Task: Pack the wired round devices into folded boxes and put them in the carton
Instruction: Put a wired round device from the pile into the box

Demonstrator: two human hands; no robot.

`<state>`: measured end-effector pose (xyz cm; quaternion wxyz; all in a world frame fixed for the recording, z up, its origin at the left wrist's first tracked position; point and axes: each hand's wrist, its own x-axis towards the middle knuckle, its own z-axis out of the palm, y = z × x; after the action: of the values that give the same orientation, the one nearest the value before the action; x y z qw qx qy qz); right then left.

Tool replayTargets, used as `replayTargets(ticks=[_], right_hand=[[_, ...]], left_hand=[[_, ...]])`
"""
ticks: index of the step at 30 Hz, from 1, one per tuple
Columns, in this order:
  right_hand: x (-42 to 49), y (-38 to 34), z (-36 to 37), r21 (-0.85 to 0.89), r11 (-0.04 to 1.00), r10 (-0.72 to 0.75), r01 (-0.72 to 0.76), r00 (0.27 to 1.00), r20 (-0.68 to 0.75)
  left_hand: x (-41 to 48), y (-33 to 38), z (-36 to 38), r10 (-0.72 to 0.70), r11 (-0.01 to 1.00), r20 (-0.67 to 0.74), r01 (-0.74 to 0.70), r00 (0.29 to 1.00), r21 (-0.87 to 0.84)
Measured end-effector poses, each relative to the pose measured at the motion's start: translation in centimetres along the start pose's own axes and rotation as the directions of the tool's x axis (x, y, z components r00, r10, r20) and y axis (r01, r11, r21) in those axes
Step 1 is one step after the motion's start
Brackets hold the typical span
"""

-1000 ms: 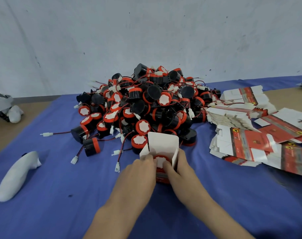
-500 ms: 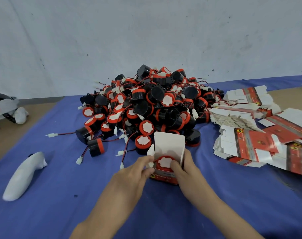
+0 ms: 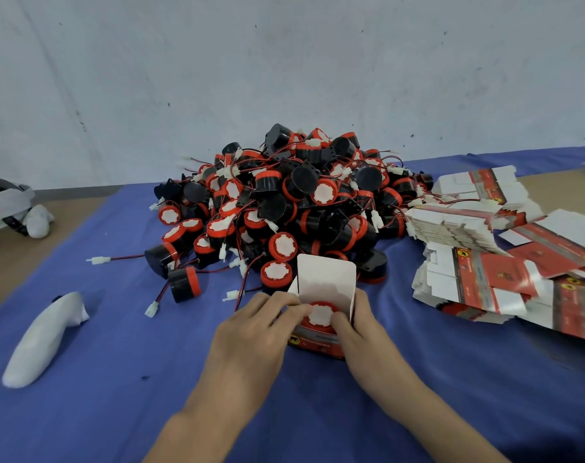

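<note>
Device (image 3: 319, 315): probably rigid, light; press the white cap.
Box (image 3: 326, 279): thin card, likely crushable; hold the walls.
Grip: left hand (image 3: 251, 332) and right hand (image 3: 358, 325) both clasp its walls.

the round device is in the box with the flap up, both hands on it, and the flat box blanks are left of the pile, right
Not quite: the head view shows the flat box blanks right of the pile, not left. The rest holds: the round device sits in the box, flap up, left hand and right hand on it.
</note>
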<state>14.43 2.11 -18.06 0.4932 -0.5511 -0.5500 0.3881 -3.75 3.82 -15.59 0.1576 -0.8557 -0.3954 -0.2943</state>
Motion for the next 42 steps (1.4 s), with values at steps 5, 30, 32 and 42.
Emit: replayTargets(ticks=[5,30,32,42], right_hand=[[0.1,0.2,-0.1,0.011,1.0,0.01,-0.01,1.0,0.009],[0.0,-0.6,0.1,0.014,1.0,-0.028,0.028,1.0,0.005],[0.0,-0.7,-0.1,0.021,1.0,-0.014,0.014,1.0,0.007],[0.0,-0.7,-0.1,0.019,1.0,0.007,-0.007,1.0,-0.008]], left_hand=[[0.5,0.2,-0.1,-0.003,0.999,-0.038,0.002,0.999,-0.033],[0.1,-0.1,0.0,0.087,0.995,-0.065,-0.09,0.994,-0.042],[0.2,0.0,-0.3,0.05,0.999,-0.049,-0.05,0.998,-0.002],[0.0,1.1,-1.8,-0.029,0.994,0.031,0.026,0.999,0.105]])
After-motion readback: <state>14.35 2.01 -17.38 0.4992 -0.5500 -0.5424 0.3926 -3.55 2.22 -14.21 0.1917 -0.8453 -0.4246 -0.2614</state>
